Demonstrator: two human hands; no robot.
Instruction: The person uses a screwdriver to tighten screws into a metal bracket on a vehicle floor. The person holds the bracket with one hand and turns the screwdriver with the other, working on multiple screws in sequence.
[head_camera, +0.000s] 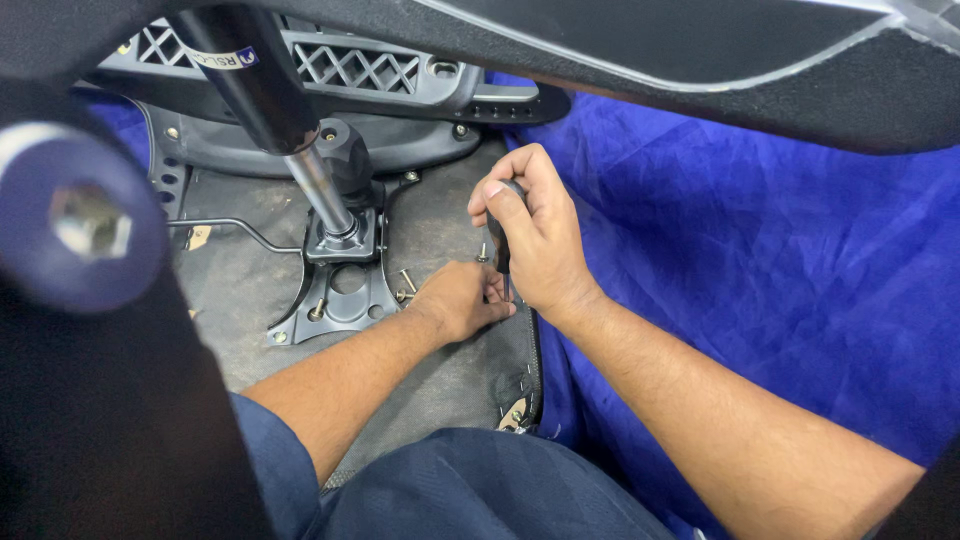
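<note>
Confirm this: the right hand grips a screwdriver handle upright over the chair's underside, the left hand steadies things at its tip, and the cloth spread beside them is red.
Not quite. The cloth is blue, not red, as the head view shows. The rest holds: the right hand grips the screwdriver handle upright, and the left hand sits at its tip.

One label only: small band sticker (232, 58), far left, wrapped around black cylinder (250, 80) above chrome rod. White strip with dark lettering, dark blue patch at right end, tilted along cylinder's slant. Possibly a torn tan paper scrap (198, 237) on grey board, left of metal base; too small to tell. No packages, signs, screens.
</note>
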